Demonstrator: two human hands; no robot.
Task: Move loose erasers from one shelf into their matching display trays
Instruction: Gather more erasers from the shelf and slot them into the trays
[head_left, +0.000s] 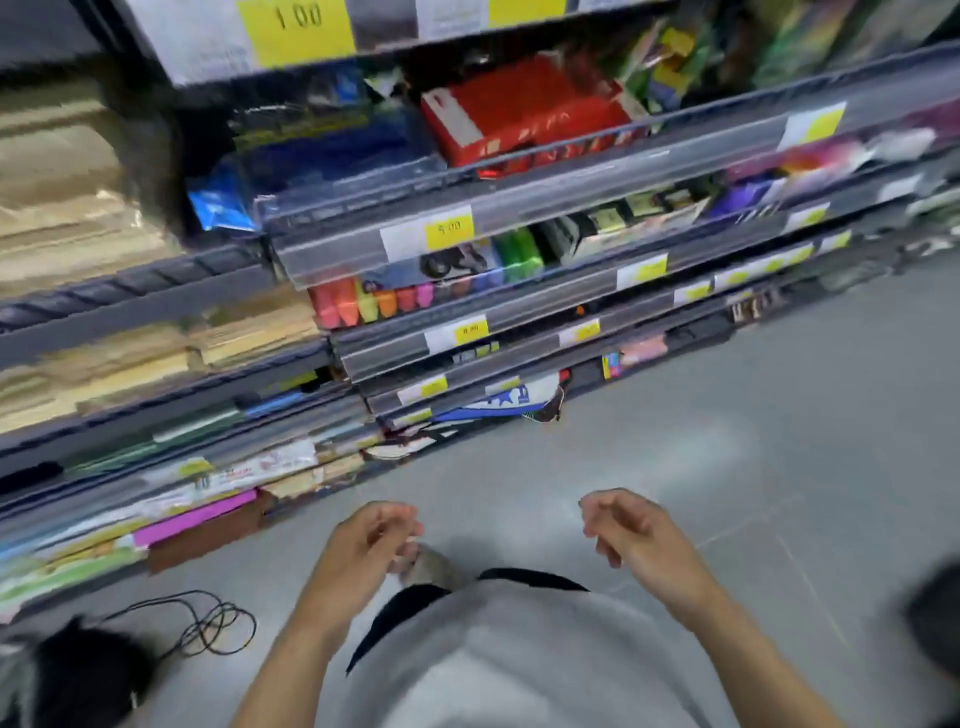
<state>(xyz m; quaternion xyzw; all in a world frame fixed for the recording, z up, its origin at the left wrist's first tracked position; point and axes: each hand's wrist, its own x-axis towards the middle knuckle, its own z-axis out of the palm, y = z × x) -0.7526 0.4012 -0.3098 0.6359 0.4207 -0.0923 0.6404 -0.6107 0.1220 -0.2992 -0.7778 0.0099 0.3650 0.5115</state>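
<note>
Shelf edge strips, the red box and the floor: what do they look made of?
Shelf edge strips: probably clear glossy plastic, since labels show behind them. Red box: likely printed cardboard, with flat faces and crisp edges, though blurred. Floor: grey tile, semi-gloss, with faint joint lines and soft reflections.

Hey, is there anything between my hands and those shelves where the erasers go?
Nothing visible blocks the way. The left hand and right hand hang empty over bare grey floor, short of the shelves. The clear price-label rails front each shelf, so you would reach over them. The blur hides which items are erasers.
</note>
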